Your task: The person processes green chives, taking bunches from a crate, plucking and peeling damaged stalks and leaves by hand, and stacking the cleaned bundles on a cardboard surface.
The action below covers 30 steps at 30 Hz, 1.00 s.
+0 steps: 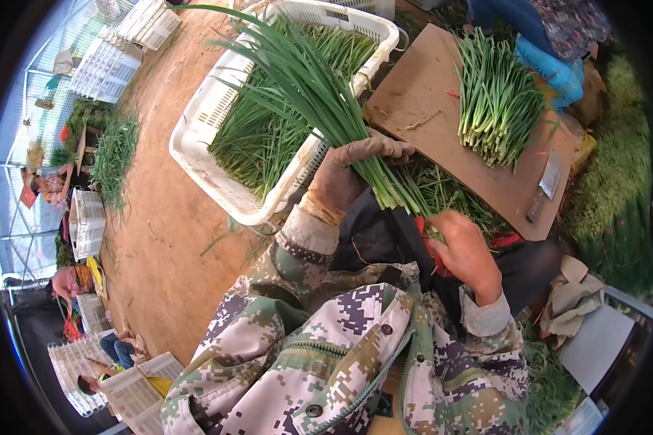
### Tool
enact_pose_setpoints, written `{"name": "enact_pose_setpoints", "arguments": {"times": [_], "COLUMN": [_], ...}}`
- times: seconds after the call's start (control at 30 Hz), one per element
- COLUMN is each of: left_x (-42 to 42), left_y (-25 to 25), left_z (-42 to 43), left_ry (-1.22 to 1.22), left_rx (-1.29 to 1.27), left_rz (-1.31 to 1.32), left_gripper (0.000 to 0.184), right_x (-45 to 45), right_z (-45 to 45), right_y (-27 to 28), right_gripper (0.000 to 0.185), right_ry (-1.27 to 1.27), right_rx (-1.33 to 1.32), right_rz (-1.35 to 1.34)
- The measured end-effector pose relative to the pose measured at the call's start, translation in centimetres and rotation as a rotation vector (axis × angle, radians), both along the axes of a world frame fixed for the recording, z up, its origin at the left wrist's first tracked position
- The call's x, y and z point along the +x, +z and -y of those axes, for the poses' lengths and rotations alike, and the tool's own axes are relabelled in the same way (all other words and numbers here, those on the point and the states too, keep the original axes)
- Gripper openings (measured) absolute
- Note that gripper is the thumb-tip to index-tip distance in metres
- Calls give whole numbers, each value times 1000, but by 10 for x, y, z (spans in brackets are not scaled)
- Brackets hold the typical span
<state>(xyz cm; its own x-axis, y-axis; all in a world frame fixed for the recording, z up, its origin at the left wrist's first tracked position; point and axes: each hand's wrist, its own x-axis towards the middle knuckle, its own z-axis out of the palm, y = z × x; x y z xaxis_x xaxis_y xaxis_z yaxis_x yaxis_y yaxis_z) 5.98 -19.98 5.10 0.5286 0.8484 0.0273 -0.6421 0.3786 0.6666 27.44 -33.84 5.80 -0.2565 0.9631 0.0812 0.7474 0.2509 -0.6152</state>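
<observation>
My left hand (352,170), in a dirty glove, is closed around a bunch of garlic chives (308,94). The long green leaves fan out to the upper left, and the pale stem ends stick out below the hand over my lap. My right hand (463,250) is bare, with its fingers curled together just below those stem ends. A bit of green shows at its fingertips; what they pinch is mostly hidden. Something red (432,250) lies beside the fingers.
A white plastic crate (189,138) full of chives stands ahead. Right of it, a brown board (421,80) bears a chive pile (497,101) and a knife (544,185). Stacked crates (109,69) and several people are at far left. Grey cardboard (569,297) lies at right.
</observation>
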Motion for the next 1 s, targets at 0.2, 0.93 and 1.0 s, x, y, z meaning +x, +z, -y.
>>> {"name": "enact_pose_setpoints", "arguments": {"times": [0.2,0.93,1.0], "left_x": [9,6,7], "left_y": [-8,-9,-3], "left_z": [1,0,2], "left_ry": [-95,-123,-123], "left_rx": [-55,-114,-208], "left_rz": [103,271,275], "left_gripper": [19,24,20], "right_x": [-41,-10,-28], "right_z": [-33,-17,-18], "right_y": [50,26,29], "right_gripper": [20,30,37], "right_ry": [-157,-253,-270], "right_rx": [189,-340,-292], "right_rz": [-454,-788,-852]}}
